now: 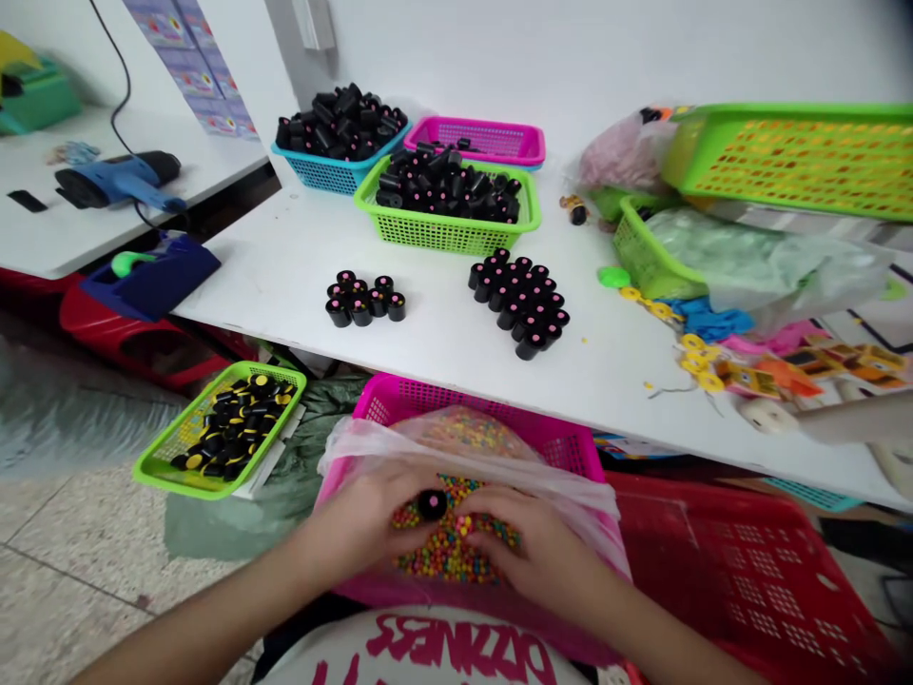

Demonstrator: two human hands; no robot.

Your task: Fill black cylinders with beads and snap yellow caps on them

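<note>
Pink shirt lettering (463, 647) says DIZZINESS, btw. Left hand (371, 518) grips a black cylinder (431, 506), right hand (528, 533) pinches little beads (465, 523).

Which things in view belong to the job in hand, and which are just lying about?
In use:
- small black pink-dotted cylinder, in the left hand
- multicoloured round beads, at the right hand
- likely, matching black cylinders on the white table

Apparently lying about:
- blue corded power tool
- small yellow rings
- red perforated plastic crate
</note>
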